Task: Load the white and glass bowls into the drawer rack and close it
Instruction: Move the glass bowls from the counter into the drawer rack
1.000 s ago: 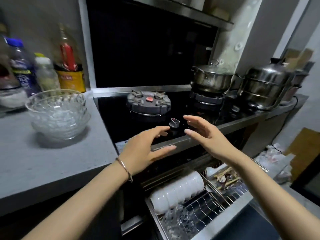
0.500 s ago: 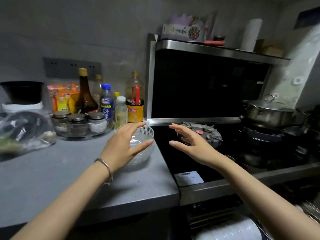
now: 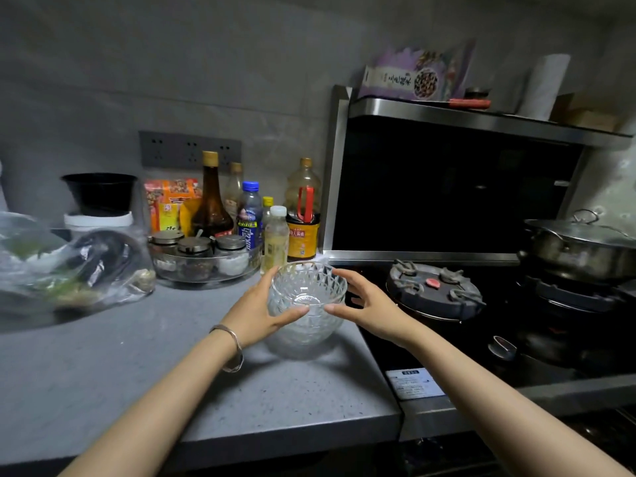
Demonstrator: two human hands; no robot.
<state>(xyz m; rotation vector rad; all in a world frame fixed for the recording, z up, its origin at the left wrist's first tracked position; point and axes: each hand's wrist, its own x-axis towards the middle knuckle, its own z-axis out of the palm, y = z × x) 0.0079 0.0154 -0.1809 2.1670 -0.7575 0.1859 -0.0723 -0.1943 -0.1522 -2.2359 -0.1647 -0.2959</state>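
Glass bowls (image 3: 308,287): they are sitting nested in a stack on the grey countertop (image 3: 172,356), close to its right edge and just beside the hob (image 3: 435,292).
Left hand (image 3: 253,313): I am wrapping it round the left wall of the stack, with my thumb lying across the front and my fingers curling behind the rim.
Right hand (image 3: 370,304): I am bringing it in wide, fingers spread by the right rim and thumb tip just reaching the glass. It is not gripping yet.
Grip: I am aiming to settle both palms low on opposite walls, because the cut glass looks slippery and the stack heavy.
Lift: I am planning to raise it straight up and level, so the nested bowls are not rattling or sliding apart.
Hazard: I am minding the hob edge on the right.
Half a second back: both hands were hovering short of the stack, and now they are closing on it.
Drawer rack: a second back I was looking down at it, open with white bowls lined up. Now it is sitting out of view below.
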